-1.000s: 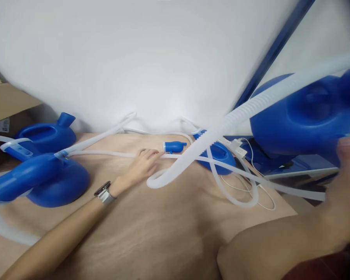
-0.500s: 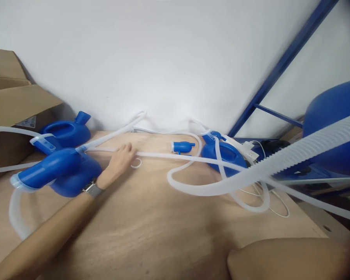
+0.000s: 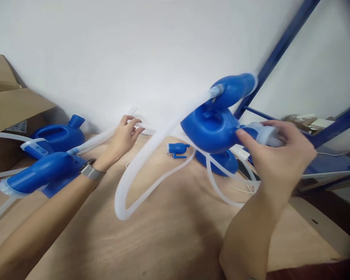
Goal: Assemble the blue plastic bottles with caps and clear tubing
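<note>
My right hand (image 3: 282,151) grips a blue plastic urinal bottle (image 3: 212,134) by its capped neck, above the table. A blue bulb-shaped funnel (image 3: 233,91) sits against this bottle, and a white corrugated hose (image 3: 122,198) runs from it in a low loop. My left hand (image 3: 128,134), with a watch on the wrist, has thumb and fingers closed on a thin white hose (image 3: 138,124) near the wall. Below it at left lies another blue urinal bottle (image 3: 54,188), with a blue funnel (image 3: 41,173) on top and a hose (image 3: 96,140) attached.
An open cardboard box (image 3: 20,103) stands at the left, beside a blue bottle (image 3: 61,134). A small blue funnel (image 3: 177,148) lies mid-table. Another blue bottle (image 3: 221,163) is behind the held one. A blue metal rack (image 3: 280,54) and a white power strip (image 3: 240,151) are at right.
My right hand has come into view with the blue bottle, which has moved left from the right edge. My left hand has risen off the table toward the wall with the thin hose.
</note>
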The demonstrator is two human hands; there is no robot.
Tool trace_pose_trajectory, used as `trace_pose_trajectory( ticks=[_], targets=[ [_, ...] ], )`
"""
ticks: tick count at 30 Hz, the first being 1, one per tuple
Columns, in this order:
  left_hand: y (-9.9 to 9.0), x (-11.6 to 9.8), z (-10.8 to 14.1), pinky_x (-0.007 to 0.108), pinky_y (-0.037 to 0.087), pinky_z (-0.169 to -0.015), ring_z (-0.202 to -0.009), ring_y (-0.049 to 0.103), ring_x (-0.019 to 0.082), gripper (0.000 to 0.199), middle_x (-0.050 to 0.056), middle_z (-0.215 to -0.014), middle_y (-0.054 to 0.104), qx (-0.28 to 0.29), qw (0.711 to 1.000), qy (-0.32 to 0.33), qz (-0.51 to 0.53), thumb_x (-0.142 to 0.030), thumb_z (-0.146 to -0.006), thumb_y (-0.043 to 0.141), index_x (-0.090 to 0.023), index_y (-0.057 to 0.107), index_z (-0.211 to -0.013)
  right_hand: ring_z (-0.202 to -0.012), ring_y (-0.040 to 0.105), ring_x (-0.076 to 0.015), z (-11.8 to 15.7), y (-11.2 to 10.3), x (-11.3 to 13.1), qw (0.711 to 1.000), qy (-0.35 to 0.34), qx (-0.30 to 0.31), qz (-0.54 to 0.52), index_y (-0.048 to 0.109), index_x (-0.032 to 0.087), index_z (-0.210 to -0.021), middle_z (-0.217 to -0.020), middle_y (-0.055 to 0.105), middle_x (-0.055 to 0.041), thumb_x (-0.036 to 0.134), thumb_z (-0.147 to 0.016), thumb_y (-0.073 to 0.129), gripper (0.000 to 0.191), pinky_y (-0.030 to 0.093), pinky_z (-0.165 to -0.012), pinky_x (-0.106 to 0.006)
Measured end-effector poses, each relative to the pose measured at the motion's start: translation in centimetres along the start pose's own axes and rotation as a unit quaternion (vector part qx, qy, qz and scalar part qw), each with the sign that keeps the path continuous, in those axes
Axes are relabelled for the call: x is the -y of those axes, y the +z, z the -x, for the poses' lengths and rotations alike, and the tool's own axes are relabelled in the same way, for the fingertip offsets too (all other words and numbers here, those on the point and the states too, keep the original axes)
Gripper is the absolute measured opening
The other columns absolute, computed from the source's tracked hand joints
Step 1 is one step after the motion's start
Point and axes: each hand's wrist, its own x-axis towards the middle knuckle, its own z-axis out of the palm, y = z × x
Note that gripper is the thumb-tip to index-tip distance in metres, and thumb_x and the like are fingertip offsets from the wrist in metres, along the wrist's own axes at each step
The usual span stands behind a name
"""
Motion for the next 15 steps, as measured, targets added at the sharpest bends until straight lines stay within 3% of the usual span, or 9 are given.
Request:
trace_pose_trajectory(
  ticks=[3,6,12,15],
  targets=[
    [0.1,-1.5,-0.7,0.033,0.057,-0.091,-0.095,0.067,0.019,0.027,0.011,-0.13,0.062,-0.012,1.0,0.028,0.006,-0.032,-0.103,0.054,-0.019,0.067,-0.122,-0.082,0.069,-0.029,0.3,0.4,0.8,0.996,0.02,0.066,0.047,0.079,0.022,-0.11,-0.087,0.075,-0.0077,0.056,-0.077,0.079,0.048,0.054,-0.082,-0.042],
    [0.3,-2.7,-1.5,0.034,0.056,-0.089,-0.094,0.067,0.019,0.027,0.01,-0.13,0.063,-0.013,0.999,0.044,-0.012,-0.035,-0.103,0.058,-0.02,0.07,-0.121,-0.09,0.071,-0.0322,0.2,0.5,0.6,0.991,0.049,0.088,0.089,0.08,0.024,-0.112,-0.094,0.078,-0.0088,0.054,-0.075,0.081,0.048,0.052,-0.087,-0.043],
    [2.4,-4.5,-2.2,0.034,0.055,-0.081,-0.085,0.066,0.018,0.021,0.006,-0.121,0.067,0.011,0.992,0.122,-0.009,-0.037,-0.105,0.061,-0.025,0.071,-0.119,-0.104,0.074,-0.0404,-0.3,0.4,-0.6,0.985,0.069,0.055,0.146,0.081,0.027,-0.116,-0.111,0.082,-0.0104,0.052,-0.065,0.089,0.058,0.053,-0.089,-0.047],
    [3.7,-6.0,-1.2,0.035,0.055,-0.08,-0.085,0.068,0.02,0.022,0.006,-0.112,0.071,0.062,0.987,0.151,0.015,-0.04,-0.107,0.058,-0.024,0.07,-0.116,-0.108,0.075,-0.0423,-0.4,-0.1,-1.3,0.983,0.075,0.026,0.168,0.082,0.027,-0.119,-0.116,0.081,-0.0109,0.05,-0.063,0.092,0.061,0.055,-0.09,-0.05]
  ],
)
